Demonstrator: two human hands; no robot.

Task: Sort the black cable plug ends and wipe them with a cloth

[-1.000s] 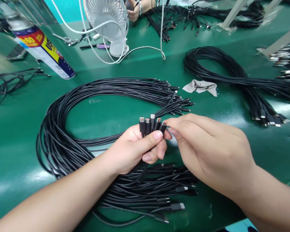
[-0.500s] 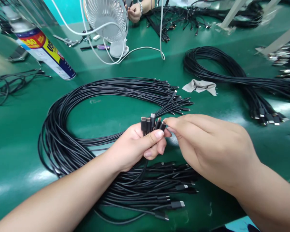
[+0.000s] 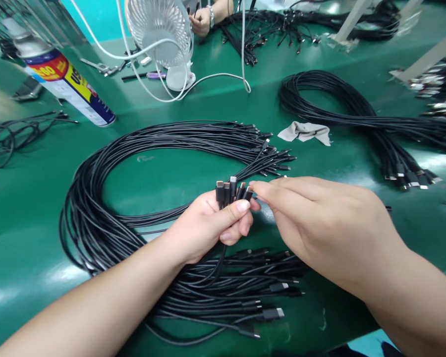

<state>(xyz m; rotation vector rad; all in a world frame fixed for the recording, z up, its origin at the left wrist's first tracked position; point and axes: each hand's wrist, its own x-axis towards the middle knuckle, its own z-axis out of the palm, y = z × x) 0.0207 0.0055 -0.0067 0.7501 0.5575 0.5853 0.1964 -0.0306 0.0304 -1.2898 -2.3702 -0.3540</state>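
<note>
Several black USB cables [image 3: 233, 184] stand upright in my left hand [image 3: 219, 218], their metal plug ends pointing up above the thumb. The fingers of that hand are closed around them just below the plugs. Close by on the right, my right hand [image 3: 323, 223] is pinched, its fingertips beside the rightmost plug. Whatever lies between those fingertips is hidden. Under and behind my hands a large looped bundle of black cables [image 3: 92, 198] rests on the green table [image 3: 152, 173], with its plug ends towards the right.
Another looped cable bundle [image 3: 327, 94] lies at the right, near a scrap of grey cloth [image 3: 306, 132]. A spray can [image 3: 67, 79] stands at the left. A white fan [image 3: 158, 32] with a white cord sits at the back, beside another person's hand [image 3: 200, 22]. More cables [image 3: 267, 29] lie beyond.
The view has shifted slightly. My left hand keeps its hold on the cables, and the right fingertips stay beside the plugs with hardly any movement.
</note>
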